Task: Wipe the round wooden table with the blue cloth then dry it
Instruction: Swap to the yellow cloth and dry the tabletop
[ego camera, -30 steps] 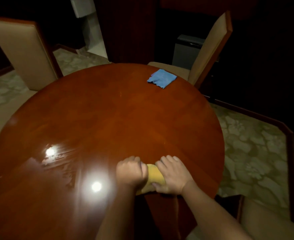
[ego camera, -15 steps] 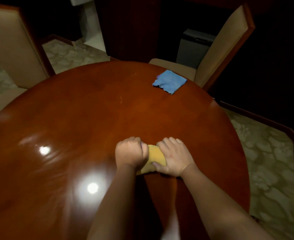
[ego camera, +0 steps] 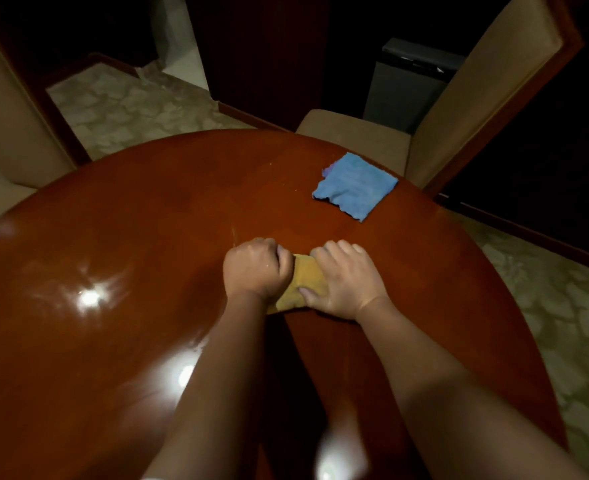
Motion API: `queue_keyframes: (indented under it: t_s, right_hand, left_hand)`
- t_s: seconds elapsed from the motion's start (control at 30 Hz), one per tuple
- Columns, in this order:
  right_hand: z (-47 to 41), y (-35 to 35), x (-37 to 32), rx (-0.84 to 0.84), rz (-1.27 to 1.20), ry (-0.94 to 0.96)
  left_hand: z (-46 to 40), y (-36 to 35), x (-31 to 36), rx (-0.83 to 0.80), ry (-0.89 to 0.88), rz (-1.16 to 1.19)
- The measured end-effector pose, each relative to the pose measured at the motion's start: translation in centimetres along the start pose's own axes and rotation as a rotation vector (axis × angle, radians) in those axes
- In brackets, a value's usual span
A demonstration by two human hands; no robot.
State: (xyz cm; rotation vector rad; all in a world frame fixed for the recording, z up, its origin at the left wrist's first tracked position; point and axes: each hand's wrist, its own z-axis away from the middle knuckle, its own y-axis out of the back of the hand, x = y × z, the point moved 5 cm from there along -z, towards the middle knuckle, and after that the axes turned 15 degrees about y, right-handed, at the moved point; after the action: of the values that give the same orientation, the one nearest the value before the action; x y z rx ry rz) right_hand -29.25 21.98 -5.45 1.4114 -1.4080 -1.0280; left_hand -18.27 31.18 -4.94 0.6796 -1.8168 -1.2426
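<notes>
The round table [ego camera: 147, 237] filled the frame, glossy under reflected lights, with a chair [ego camera: 476, 109] at its far right edge and another chair [ego camera: 5, 109] at its far left. The blue cloth [ego camera: 354, 184] lay flat and untouched near the table's far right rim, just in front of the nearer chair. At the table's middle, both hands had pushed a yellow cloth [ego camera: 305, 284] farther from the near edge than a second earlier. The left hand [ego camera: 256, 270] gripped it in a curled fist; the right hand [ego camera: 346, 280] pressed it with fingers bent over its top. The drying pass appeared under way.
</notes>
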Motion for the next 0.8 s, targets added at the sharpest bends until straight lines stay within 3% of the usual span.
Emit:
queue_keyframes:
  t_s: [0.37,0.47,0.8]
  right_hand:
    - [-4.3,-1.1,4.8,-0.012,-0.089,-0.012]
    - [-4.3,-1.0,4.7,-0.115,-0.107,-0.040]
    - [1.7,1.1,-0.3,-0.230,-0.102,-0.136]
  left_hand:
    - [-6.0,-1.6,1.5,-0.002,-0.033,-0.050]
    - [-5.8,-1.5,1.5,-0.032,-0.017,-0.080]
    - [1.2,0.5,1.5,-0.155,0.040,-0.116]
